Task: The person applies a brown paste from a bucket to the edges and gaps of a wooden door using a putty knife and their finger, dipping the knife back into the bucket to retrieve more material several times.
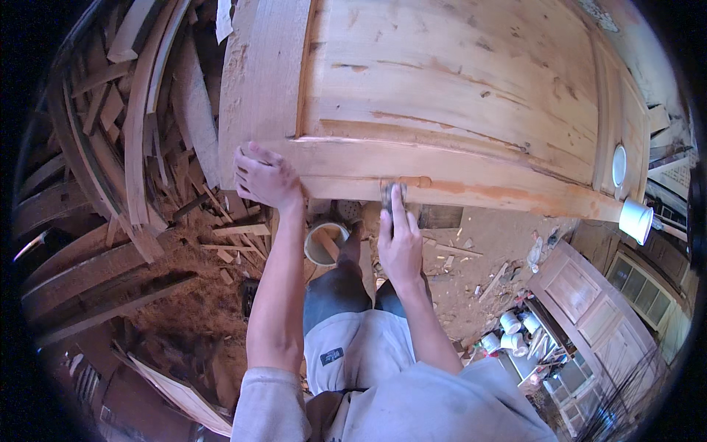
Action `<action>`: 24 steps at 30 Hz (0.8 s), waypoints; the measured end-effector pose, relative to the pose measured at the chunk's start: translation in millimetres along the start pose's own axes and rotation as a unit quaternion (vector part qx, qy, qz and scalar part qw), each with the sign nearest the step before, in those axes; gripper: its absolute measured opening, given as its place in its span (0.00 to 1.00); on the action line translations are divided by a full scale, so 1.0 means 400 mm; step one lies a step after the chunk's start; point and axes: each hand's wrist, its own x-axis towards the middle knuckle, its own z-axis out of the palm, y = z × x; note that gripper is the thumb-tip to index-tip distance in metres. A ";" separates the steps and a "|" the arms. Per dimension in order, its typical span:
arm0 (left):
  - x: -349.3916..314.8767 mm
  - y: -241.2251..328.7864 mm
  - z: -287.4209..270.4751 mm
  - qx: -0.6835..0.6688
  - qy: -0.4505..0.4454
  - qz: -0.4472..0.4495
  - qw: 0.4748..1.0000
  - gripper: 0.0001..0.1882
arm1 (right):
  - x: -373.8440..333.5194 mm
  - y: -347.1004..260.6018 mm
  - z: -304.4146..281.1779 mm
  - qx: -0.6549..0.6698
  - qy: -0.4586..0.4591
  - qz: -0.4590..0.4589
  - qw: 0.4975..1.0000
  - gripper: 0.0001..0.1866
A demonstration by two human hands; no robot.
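A large unpainted wooden door with a recessed panel lies in front of me. My left hand is closed over its near left corner, fingers curled on the frame. Pinched in my right hand is a small, dark, flat scraper, its blade against the door's near edge. Index and middle fingers stretch along the scraper, and its exact shape is partly hidden. Reddish-brown filler is smeared along that edge, right of the scraper. More filler streaks and dark marks show on the panel.
Offcuts and long boards pile up at the left. A white bucket stands below the door by my leg. On the door's right end are a white cup and a round lid. Several tubs and another door are lower right.
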 end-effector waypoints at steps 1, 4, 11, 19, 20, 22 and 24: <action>0.005 0.005 -0.001 -0.001 -0.007 -0.007 1.000 0.28 | 0.024 -0.001 0.013 -0.007 0.014 0.000 1.000 0.27; 0.008 0.004 -0.001 -0.004 -0.013 -0.015 1.000 0.28 | 0.026 -0.004 0.030 -0.040 0.026 0.010 0.999 0.26; -0.002 -0.011 0.005 -0.009 0.004 -0.001 1.000 0.28 | 0.014 -0.013 -0.077 -0.065 -0.126 -0.031 0.989 0.25; 0.002 -0.010 0.004 -0.011 0.004 -0.006 1.000 0.29 | 0.202 -0.035 -0.189 -0.274 -0.291 -0.165 0.902 0.17; 0.007 -0.013 0.006 -0.010 0.006 -0.010 1.000 0.29 | 0.212 -0.034 -0.203 -0.274 -0.293 -0.167 0.900 0.17; 0.007 -0.007 0.011 -0.017 0.011 -0.004 1.000 0.29 | 0.233 -0.019 -0.240 -0.319 -0.323 -0.152 0.878 0.16; 0.010 -0.002 0.010 -0.022 0.019 0.000 1.000 0.29 | 0.242 0.030 -0.285 -0.305 -0.313 -0.184 0.880 0.16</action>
